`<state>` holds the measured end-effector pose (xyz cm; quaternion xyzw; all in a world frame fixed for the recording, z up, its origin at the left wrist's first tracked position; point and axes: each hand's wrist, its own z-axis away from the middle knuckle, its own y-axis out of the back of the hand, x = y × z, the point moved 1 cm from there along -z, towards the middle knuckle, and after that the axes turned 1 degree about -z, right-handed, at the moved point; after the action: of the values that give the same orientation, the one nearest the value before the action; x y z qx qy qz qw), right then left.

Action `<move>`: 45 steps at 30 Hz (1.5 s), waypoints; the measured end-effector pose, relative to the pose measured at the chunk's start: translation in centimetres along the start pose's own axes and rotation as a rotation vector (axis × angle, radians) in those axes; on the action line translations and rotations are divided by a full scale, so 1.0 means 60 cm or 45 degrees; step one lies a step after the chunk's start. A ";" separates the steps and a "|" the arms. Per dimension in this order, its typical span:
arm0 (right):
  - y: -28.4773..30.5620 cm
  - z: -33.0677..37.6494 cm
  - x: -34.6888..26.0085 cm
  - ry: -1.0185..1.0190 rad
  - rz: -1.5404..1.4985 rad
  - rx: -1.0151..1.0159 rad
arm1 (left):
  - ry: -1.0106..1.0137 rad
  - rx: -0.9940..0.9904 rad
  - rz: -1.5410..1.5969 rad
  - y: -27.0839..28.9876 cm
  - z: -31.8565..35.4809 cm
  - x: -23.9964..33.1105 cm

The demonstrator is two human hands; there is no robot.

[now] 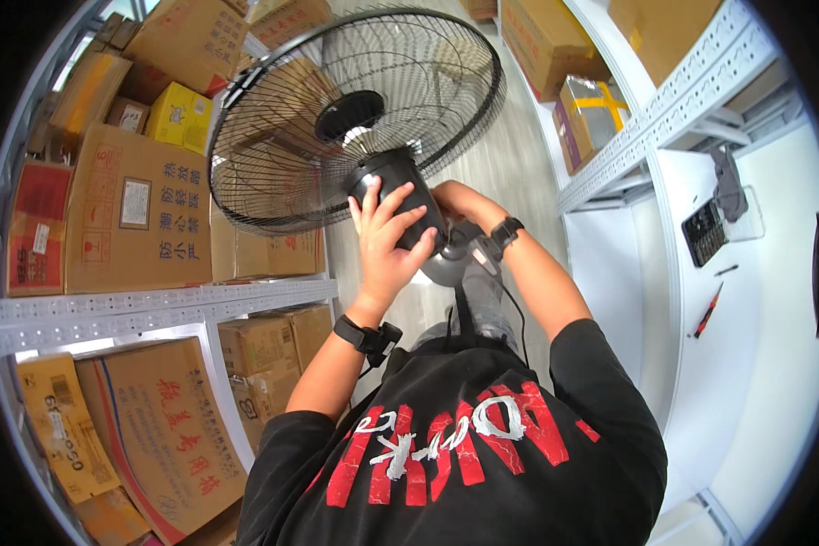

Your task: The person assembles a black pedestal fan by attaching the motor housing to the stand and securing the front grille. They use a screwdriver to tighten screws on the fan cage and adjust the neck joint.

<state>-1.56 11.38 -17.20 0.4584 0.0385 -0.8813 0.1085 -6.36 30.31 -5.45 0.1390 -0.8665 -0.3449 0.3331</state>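
Note:
A black electric fan [396, 187] stands in front of me, its round wire guard [273, 100] tipped up and away to the left. My left hand [391, 232] lies on the fan's cylindrical motor housing, fingers spread apart over its surface. Against the far right side of the housing is my right hand [464, 198], with its fingers mostly hidden behind the fan. Below the housing sits a dark rounded part of the fan [450, 259], close to my knees. Both wrists wear a black strapped device.
Metal shelving [155, 305] with stacked cardboard boxes [136, 209] runs along the left. On the right, a white shelf [719, 364] bears a red-and-black screwdriver [708, 311], a dark case of small bits [703, 232] and a grey cloth [728, 187]. More boxes [587, 123] stand at the far right.

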 end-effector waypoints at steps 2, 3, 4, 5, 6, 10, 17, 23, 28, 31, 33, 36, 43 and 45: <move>0.016 -0.010 0.029 0.225 0.037 0.029 | -0.003 0.001 0.019 -0.001 -0.009 -0.002; 0.019 -0.014 0.053 0.419 -0.147 0.110 | -0.002 -0.003 0.034 -0.005 -0.013 -0.004; 0.020 0.001 0.053 0.486 -0.074 0.124 | 0.004 0.011 0.035 -0.006 -0.009 -0.006; 0.023 0.013 0.049 0.555 -0.003 0.139 | 0.017 0.015 0.036 -0.005 -0.007 -0.008; 0.031 0.004 0.066 0.611 0.018 0.121 | 0.003 0.008 0.054 -0.008 -0.012 -0.006; 0.024 -0.023 0.098 0.650 0.084 0.108 | 0.014 0.035 0.074 -0.002 -0.007 -0.004; 0.015 -0.007 0.078 0.599 0.130 0.138 | 0.036 0.053 0.097 0.005 -0.001 -0.012; 0.015 -0.009 0.066 0.672 0.195 0.136 | 0.045 0.063 0.141 0.006 -0.003 -0.022; 0.009 -0.033 0.084 0.632 0.177 0.097 | 0.020 0.047 0.174 0.007 0.000 -0.020; -0.004 -0.035 0.084 0.658 0.301 0.106 | 0.023 0.053 0.151 0.011 0.004 -0.023; 0.001 -0.059 0.089 0.730 0.577 0.185 | 0.029 0.054 0.161 0.013 0.007 -0.021; 0.035 -0.102 0.112 0.746 0.667 0.172 | 0.013 0.057 0.190 0.013 0.004 -0.015; 0.026 -0.049 0.039 0.523 0.089 0.121 | 0.003 0.107 0.207 0.012 0.000 -0.020; 0.023 -0.024 0.041 0.657 0.088 0.194 | -0.008 0.126 0.216 0.009 -0.006 -0.025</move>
<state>-1.46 9.91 -19.99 0.6757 -0.0173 -0.7314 0.0904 -5.03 31.22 -5.59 0.0805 -0.8921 -0.2726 0.3512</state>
